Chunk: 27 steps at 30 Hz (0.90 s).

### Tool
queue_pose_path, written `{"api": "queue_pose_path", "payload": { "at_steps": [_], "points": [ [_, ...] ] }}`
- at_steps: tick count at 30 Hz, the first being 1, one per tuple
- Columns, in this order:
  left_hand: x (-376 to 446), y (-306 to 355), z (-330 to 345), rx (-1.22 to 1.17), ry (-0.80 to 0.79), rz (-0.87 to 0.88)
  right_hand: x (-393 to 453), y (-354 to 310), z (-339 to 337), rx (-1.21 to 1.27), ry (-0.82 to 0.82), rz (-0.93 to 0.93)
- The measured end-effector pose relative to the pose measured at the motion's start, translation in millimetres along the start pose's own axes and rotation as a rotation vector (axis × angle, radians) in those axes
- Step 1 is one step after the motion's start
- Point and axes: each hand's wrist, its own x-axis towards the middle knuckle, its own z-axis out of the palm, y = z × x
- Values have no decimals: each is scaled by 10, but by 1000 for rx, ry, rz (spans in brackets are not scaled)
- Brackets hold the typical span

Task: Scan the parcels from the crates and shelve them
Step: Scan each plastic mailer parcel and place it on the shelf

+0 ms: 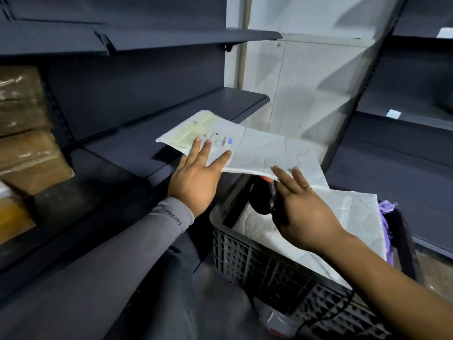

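Observation:
A flat white parcel point(257, 148) with a printed label lies tilted between the dark shelf point(137, 143) and the black crate point(282, 273). Its left end hangs over the shelf board. My left hand point(196, 177) lies flat on the parcel's near edge, with straight fingers and thumb on top by the label. My right hand point(301, 212) holds a black scanner point(263, 197) with an orange tip under its palm. Its straight fingertips touch the parcel's lower right edge. More white parcels point(343, 217) fill the crate.
Brown taped parcels point(24, 133) are stacked on the shelf at far left. Dark shelf boards run above point(183, 38) and a second rack point(404, 153) stands at right. A purple item point(387, 207) sits at the crate's far corner. The scanner's cable point(326, 317) trails down the crate front.

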Motion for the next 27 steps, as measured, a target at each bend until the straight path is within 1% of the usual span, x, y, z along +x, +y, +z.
{"api": "queue_pose_path", "payload": {
  "at_steps": [4, 7, 12, 17, 22, 25, 27],
  "points": [
    [-32, -251, -230, 43, 101, -95, 291, -250, -149, 36, 0, -63],
    [-143, -487, -270, 108, 93, -214, 653, -465, -134, 59, -62, -109],
    [-278, -844, -291, 196, -148, -461, 1214, -863, 54, 97, -162, -176],
    [-359, -1017, -311, 263, -316, -597, 1600, -1139, 282, 89, -238, -213],
    [-280, -1023, -292, 328, -413, -627, 1922, -1196, 409, 79, -295, -218],
    [-199, -963, -270, 409, -491, -591, 2102, -1092, 472, 76, -271, -225],
    [-147, -932, -261, 457, -503, -531, 2188, -1026, 499, 81, -276, -246]
  ]
}}
